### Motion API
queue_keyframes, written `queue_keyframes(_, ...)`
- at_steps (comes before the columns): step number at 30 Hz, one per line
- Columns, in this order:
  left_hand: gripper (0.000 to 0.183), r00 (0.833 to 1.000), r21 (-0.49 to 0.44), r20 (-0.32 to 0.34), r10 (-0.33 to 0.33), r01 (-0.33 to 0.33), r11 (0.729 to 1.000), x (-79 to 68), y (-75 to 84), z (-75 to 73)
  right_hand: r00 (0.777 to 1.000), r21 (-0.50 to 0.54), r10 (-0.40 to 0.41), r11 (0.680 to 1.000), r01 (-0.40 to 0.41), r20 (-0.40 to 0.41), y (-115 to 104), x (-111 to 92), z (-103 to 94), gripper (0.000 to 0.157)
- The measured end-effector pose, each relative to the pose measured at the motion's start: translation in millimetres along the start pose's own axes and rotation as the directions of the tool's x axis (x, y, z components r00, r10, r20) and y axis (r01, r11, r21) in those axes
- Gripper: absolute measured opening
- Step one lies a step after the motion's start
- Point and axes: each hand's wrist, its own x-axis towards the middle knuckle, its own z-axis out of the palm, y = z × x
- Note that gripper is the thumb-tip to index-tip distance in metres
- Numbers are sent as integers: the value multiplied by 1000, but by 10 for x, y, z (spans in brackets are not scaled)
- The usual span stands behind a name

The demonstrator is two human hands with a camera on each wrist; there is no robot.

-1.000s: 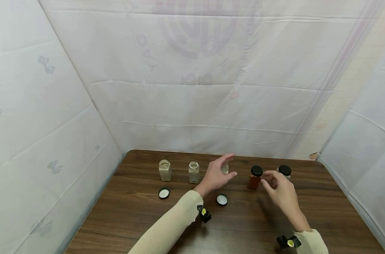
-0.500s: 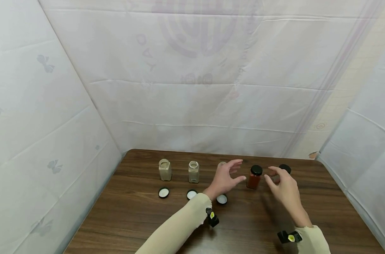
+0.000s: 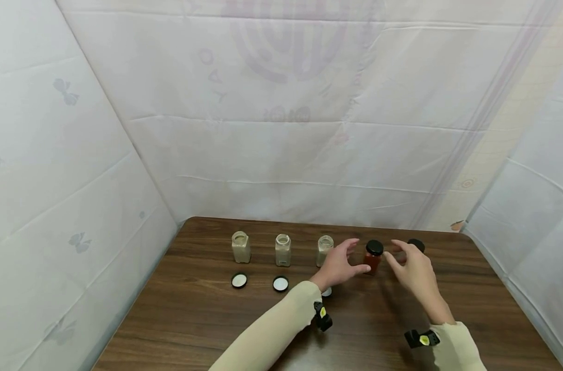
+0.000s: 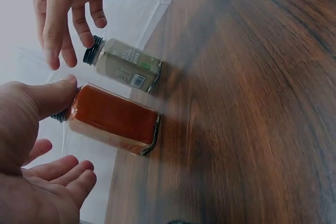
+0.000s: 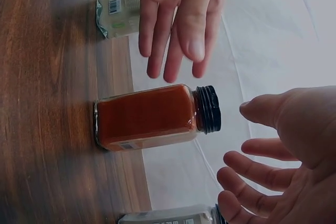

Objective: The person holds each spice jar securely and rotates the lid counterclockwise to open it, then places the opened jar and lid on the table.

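Observation:
A square glass jar of red-brown powder [image 3: 373,262] stands upright on the table, its black lid [image 3: 374,247] on. My left hand [image 3: 339,264] comes up to its left side with thumb and fingers spread. On the other side is my right hand [image 3: 412,270], fingers loosely bent and nothing in them. In the right wrist view a gap shows between the right thumb [image 5: 265,109] and the black lid. A second capped jar [image 4: 126,62], with pale contents, stands beyond and is partly hidden by the right hand in the head view.
Three uncapped jars of pale powder, the left one [image 3: 241,250], middle one [image 3: 283,252] and right one [image 3: 324,250], stand in a row. Upturned lids lie before them: left [image 3: 239,280], middle [image 3: 280,284], and one [image 3: 327,292] partly behind the left wrist. White cloth [image 3: 272,154] hangs behind.
My left hand has moved right to the red jar, uncovering the third open jar and the middle lid. My right hand has drawn slightly away from the red jar, then stayed nearly still.

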Motion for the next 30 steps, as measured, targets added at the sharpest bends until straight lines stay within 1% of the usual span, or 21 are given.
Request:
queue_keyframes(6,76,999,14,10,-45,45,999,95,2,94,999,-6,2,1000,-2,39,-1,40,27,50)
queue_keyframes(10,78,997,15,0,-73,73,997,149,-27,151,999,-15,-1,1000,2,53,2,70,68,50)
queue_keyframes(16,77,993,19,-12,-115,115,993,176,-75,199,996,-23,37,999,-35,84,-7,113,97,51)
queue_keyframes(24,73,994,27,-34,-106,107,994,194,-85,214,995,-48,38,998,-33,91,-23,142,125,53)
queue_keyframes(30,68,993,71,-47,-104,108,992,211,-97,232,993,-47,52,998,-47,108,-12,160,174,50)
